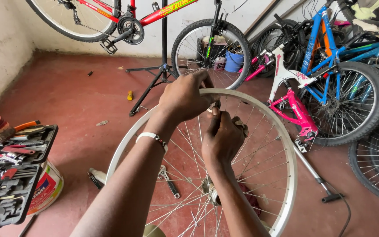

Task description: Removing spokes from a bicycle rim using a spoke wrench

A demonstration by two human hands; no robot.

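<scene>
A tray of tools (9, 171) was kept within reach at the left. The bare wheel rim (259, 131) was stood upright so its spokes (259, 153) were exposed. The left hand (185, 96) was closed on the rim's top, steadying it; the right hand (222, 138) was pinched shut around a small tool (216, 105) at a spoke end.

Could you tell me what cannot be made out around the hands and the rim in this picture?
- Head view: whatever the right hand pinches at the rim is hidden by its fingers.
- The left hand covers the rim's top where it grips.
- The hub is mostly behind the right forearm.
- The rim's bottom is cut off by the lower edge.
- Tools in the tray are too small to identify.
</scene>
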